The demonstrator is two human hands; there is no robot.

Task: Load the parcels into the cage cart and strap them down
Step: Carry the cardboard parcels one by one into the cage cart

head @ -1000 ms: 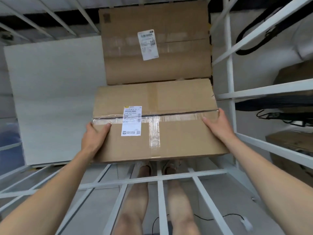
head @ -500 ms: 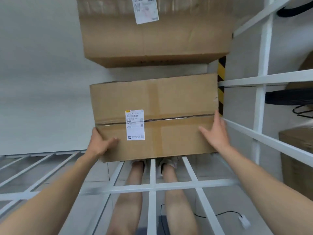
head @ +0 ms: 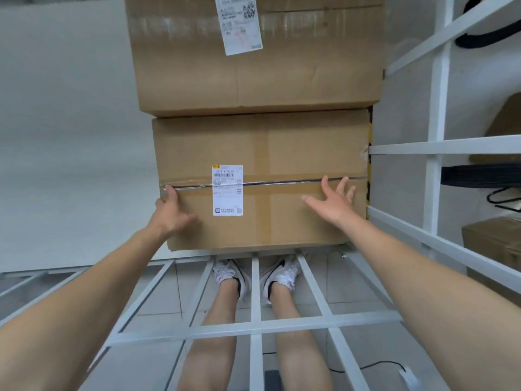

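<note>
left hand [head: 172,214] pressed against the near left part of the lower parcel [head: 262,179], fingers curled round its left edge near the tape seam, thumb on the front face; in contact, though more a steadying push than a carrying grip. right hand [head: 332,203] spread wide with fingers fanned, close to the right part of the same face; cannot tell whether the palm touches the cardboard or hovers just off it, nothing clasped either way. lower parcel sitting inside the cage cart [head: 434,170], close against the right side bars, its base resting on the white grid floor with shoes visible through the gaps below. upper parcel [head: 253,57] stacked directly on top, overhanging slightly at the front and left. shipping label [head: 227,190] straddling the taped seam at centre left. probably moderate in weight, judging by the two-handed handling and broad size; stiff corrugated walls, firm at edges and corners, softer in the middle of the panels. glossy tape likely slick under fingers, bare cardboard better for friction. best hold at opposite side edges or under the bottom corners, palms flat, not on the seam or the label. slight crumple visible at the right edge by the bar, so worth avoiding scraping against the frame. black strap [head: 485,32] hanging at the upper right of the cage, not yet used.
</note>
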